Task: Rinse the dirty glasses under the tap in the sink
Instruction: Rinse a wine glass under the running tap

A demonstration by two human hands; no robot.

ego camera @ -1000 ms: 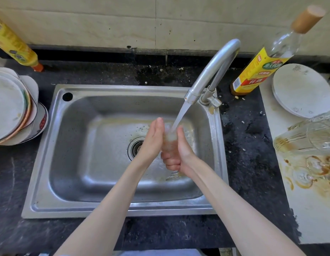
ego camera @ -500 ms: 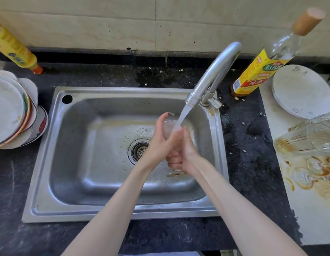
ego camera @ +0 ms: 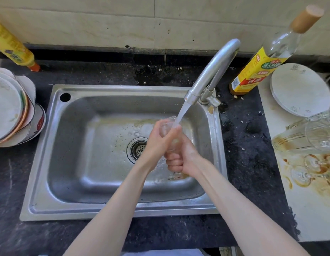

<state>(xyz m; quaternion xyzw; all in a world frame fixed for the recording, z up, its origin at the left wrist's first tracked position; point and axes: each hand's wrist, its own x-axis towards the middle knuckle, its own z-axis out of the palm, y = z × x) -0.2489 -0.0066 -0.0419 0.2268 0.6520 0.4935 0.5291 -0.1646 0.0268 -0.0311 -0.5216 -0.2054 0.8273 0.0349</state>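
Note:
A clear glass (ego camera: 167, 126) is held upright over the steel sink (ego camera: 68, 163), mouth under the running tap (ego camera: 212, 74). My right hand (ego camera: 180, 159) is wrapped around its lower part. My left hand (ego camera: 158, 139) covers its upper side, fingers at the rim where the water stream lands. Most of the glass is hidden by both hands. More dirty glasses (ego camera: 308, 137), streaked brown, lie on a white board (ego camera: 311, 215) at the right.
A stack of plates (ego camera: 11, 109) sits left of the sink and a yellow bottle (ego camera: 12, 47) behind it. A yellow-labelled glass bottle (ego camera: 262, 63) and a white round plate (ego camera: 299, 89) stand at the right. Brown spill rings mark the board.
My left hand has slid up and over the glass towards its rim, rubbing it. The glass has tilted slightly back under the stream. My right hand keeps its grip.

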